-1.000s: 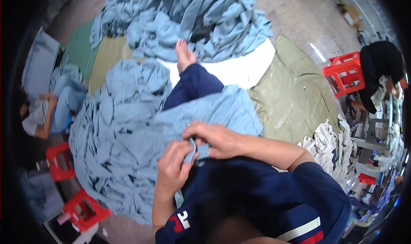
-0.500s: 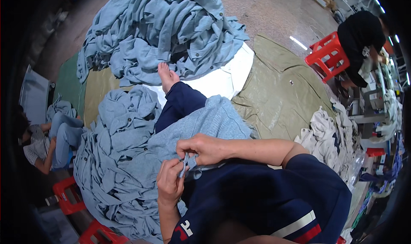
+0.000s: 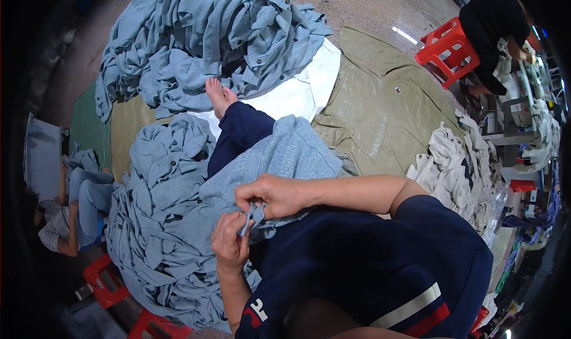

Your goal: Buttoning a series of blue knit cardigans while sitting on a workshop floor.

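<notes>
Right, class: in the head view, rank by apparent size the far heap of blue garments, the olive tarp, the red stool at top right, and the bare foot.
1. Far heap of blue garments
2. Olive tarp, partly covered, so its full size is unsure
3. Red stool
4. Bare foot; it lies nearer the camera, yet looks smaller.

Single head-worn fisheye view, looking steeply down, close over the lap, floor curving toward the rim

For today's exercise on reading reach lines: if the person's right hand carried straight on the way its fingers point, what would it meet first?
The right hand points down-left, so it would likely meet the left hand first, both pinching the same blue-grey garment.
</notes>
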A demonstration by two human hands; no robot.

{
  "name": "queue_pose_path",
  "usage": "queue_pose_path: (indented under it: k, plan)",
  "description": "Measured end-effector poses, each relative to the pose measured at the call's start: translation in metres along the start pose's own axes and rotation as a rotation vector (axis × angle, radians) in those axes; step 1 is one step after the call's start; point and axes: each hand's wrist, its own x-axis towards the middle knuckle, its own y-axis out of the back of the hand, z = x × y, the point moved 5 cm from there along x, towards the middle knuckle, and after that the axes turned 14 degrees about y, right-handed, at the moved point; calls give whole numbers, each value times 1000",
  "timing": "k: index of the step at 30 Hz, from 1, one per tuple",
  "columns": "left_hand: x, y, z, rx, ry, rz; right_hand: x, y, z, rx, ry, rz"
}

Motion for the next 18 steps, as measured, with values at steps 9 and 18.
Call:
queue_pose_path:
  k: [9, 18]
  plan:
    - [5, -10, 3, 256, -119, 137, -1, 3, 8, -132, -124, 211]
    - [1, -32, 19, 322, -323, 64, -8, 70, -15, -424, 5, 351]
